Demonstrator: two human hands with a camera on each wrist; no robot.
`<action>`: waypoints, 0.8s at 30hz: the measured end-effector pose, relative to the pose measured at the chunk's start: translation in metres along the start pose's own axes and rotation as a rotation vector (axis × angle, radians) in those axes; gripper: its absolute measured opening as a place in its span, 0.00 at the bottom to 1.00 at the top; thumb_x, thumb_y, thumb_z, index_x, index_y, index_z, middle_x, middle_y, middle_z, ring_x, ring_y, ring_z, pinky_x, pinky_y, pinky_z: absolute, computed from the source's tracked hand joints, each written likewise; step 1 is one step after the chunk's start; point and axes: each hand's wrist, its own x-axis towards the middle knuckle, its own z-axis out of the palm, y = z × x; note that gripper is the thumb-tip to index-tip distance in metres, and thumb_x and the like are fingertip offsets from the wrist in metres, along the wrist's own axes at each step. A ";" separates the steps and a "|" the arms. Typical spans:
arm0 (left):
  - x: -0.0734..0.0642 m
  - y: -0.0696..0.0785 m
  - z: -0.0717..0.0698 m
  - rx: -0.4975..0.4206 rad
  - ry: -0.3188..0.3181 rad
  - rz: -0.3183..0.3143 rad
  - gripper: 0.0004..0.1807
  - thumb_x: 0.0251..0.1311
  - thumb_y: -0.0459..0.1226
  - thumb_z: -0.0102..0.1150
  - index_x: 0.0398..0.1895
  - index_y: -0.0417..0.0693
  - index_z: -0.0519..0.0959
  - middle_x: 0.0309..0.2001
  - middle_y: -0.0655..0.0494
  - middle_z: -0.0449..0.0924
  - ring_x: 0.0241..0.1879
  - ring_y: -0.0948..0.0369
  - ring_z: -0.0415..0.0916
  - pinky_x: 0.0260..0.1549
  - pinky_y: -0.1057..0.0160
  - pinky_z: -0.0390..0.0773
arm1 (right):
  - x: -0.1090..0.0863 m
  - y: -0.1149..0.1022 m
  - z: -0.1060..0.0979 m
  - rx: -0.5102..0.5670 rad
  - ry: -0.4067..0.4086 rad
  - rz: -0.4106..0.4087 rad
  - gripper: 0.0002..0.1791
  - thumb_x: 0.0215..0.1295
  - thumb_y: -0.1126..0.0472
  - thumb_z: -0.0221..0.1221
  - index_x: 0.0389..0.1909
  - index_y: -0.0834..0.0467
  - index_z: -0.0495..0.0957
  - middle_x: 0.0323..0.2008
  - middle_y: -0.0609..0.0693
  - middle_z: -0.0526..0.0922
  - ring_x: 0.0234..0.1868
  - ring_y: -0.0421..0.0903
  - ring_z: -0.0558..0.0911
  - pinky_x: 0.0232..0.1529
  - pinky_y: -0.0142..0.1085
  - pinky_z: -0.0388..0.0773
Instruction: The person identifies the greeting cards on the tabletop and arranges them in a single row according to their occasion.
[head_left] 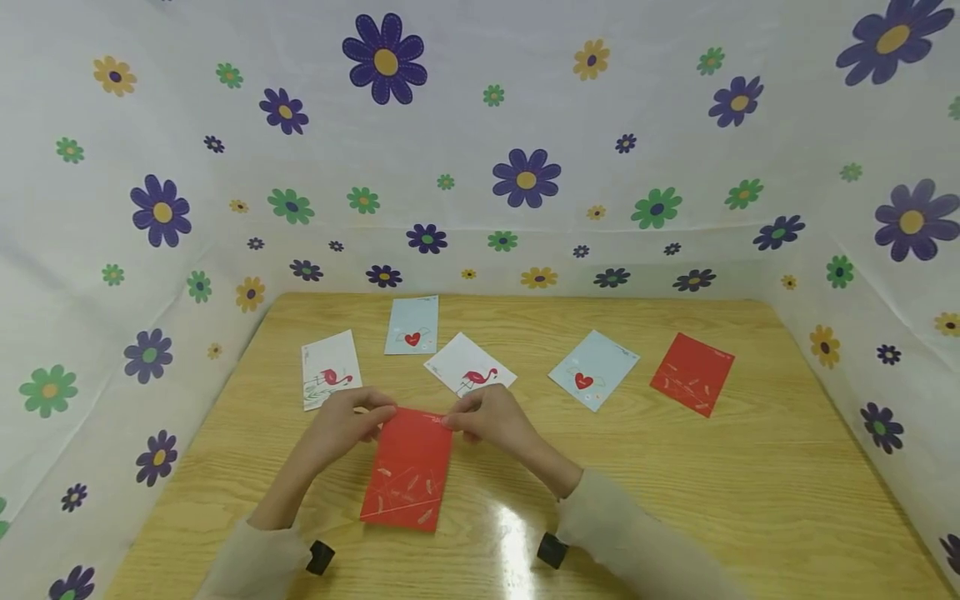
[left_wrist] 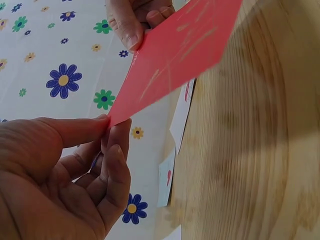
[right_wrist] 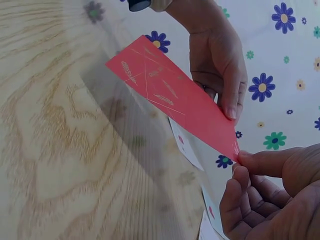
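Red card (head_left: 408, 471), held up by two hands over a wood-grain worktop (head_left: 675, 492), left of the middle, in the head view. Its long axis runs from the far edge towards the near side, leaning slightly. Left hand (head_left: 343, 429) and right hand (head_left: 491, 421) are equally close, each pinching one corner of its far short end; the rest of the card reaches from them towards the person. Beyond the hands lie a white flamingo card (head_left: 324, 354) by the left edge, a pale blue heart card (head_left: 412, 318) at the far edge and a tilted flamingo card (head_left: 453, 358). Further right are another heart card (head_left: 596, 354) and, nearer the far right corner, a second red card (head_left: 693, 375).

Left wrist view: thumb and forefinger grip the corner, and the card slants above the worktop, apart from it.

Right wrist view: the right thumb and fingers pinch the other corner; the card's free end points away from both hands, a shadow beneath. Flowered cloth (right_wrist: 285, 110) stands behind.
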 end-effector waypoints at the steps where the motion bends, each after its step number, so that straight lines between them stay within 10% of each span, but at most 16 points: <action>1: -0.001 -0.001 -0.001 0.007 0.002 -0.009 0.13 0.70 0.40 0.65 0.49 0.39 0.85 0.39 0.52 0.86 0.30 0.58 0.83 0.33 0.58 0.86 | 0.001 -0.001 0.002 0.000 -0.005 -0.002 0.06 0.60 0.60 0.74 0.32 0.60 0.89 0.25 0.54 0.86 0.21 0.41 0.79 0.25 0.31 0.75; 24: -0.008 -0.031 -0.013 0.117 0.016 -0.129 0.14 0.70 0.40 0.64 0.49 0.38 0.86 0.40 0.52 0.86 0.32 0.59 0.82 0.34 0.59 0.82 | 0.019 0.005 0.040 -0.067 -0.013 -0.052 0.04 0.59 0.63 0.73 0.27 0.60 0.90 0.18 0.49 0.84 0.16 0.37 0.74 0.19 0.27 0.65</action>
